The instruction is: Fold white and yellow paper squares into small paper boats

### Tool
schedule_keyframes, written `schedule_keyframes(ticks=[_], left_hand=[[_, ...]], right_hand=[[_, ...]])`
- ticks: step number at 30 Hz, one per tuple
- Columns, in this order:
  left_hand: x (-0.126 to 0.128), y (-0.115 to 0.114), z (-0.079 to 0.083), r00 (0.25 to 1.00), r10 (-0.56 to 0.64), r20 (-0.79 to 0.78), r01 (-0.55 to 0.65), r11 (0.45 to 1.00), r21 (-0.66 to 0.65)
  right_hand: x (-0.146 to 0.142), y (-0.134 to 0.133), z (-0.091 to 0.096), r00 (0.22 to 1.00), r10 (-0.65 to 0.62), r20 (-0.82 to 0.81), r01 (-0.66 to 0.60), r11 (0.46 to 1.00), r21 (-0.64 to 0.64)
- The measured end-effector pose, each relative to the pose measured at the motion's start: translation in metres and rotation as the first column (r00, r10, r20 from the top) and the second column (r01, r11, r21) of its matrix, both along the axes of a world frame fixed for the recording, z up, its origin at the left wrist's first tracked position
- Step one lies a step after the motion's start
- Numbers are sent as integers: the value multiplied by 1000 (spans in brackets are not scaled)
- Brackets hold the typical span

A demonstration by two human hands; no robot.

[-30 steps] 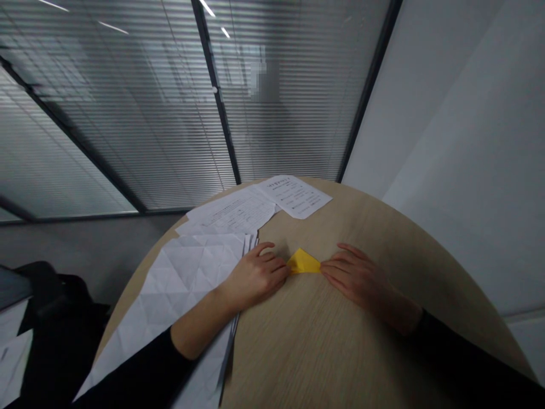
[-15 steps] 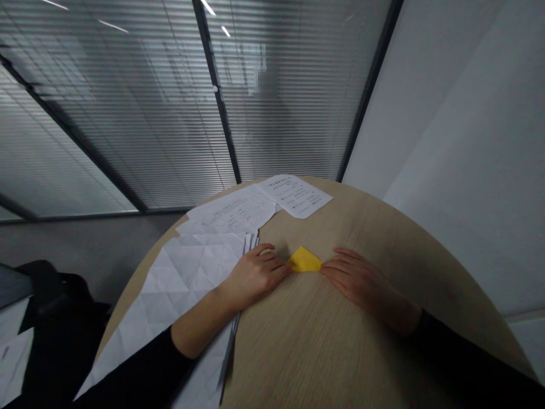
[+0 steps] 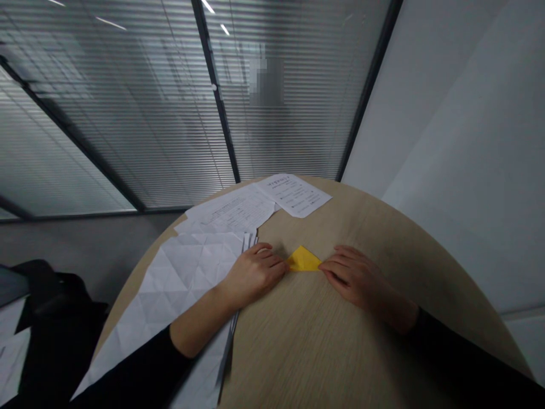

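A small piece of yellow paper [image 3: 303, 260], folded into a triangle, lies on the wooden table with its peak pointing away from me. At its left corner, my left hand [image 3: 258, 271] closes thumb and fingers on the paper. My right hand [image 3: 353, 275] pinches the opposite corner between thumb and fingertips. The paper's middle and peak show between the hands; both of its end corners are covered by fingers.
The round wooden table [image 3: 272, 352] has creased white sheets [image 3: 187, 267] stacked under my left forearm. Printed pages [image 3: 293, 196] lie at the far edge. A black chair [image 3: 55, 295] stands at left. Behind is a glass partition with blinds [image 3: 170, 113]; a blurred figure shows through it.
My right hand's fingers have curled slightly and the hand has shifted a little at the right corner. The yellow paper and my left hand stay nearly in place.
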State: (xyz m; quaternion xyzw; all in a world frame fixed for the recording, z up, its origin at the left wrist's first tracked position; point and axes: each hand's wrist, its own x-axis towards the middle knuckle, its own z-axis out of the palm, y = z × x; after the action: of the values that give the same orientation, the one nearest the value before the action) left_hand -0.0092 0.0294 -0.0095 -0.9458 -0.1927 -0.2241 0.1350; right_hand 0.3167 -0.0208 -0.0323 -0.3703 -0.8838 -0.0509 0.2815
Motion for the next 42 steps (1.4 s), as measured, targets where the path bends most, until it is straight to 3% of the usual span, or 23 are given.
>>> schedule_keyframes(ticks=[16,25,29,37,42], left_hand=[[-2,1,9,998,-51,-36,50,998,-24],[-3,1,2,998,-52,-20,52,999,7],[-2,0,2,998,-57,-15,58,998,16],[-2,0,2,997,-69,-17,69,998,4],[0,-1,4,999,-39,11,38,998,53]], right_hand=[[5,-6,-2,993,-106,-60,111,990,84],[5,0,-9,975,43,-217,-36,999,36],[1,-4,-9,977,100,-188,-100,995,10],[-5,-14,0,983,59,-176,-76,993,-92],[-7,-17,3,990,62,-125,-64,998,-17]])
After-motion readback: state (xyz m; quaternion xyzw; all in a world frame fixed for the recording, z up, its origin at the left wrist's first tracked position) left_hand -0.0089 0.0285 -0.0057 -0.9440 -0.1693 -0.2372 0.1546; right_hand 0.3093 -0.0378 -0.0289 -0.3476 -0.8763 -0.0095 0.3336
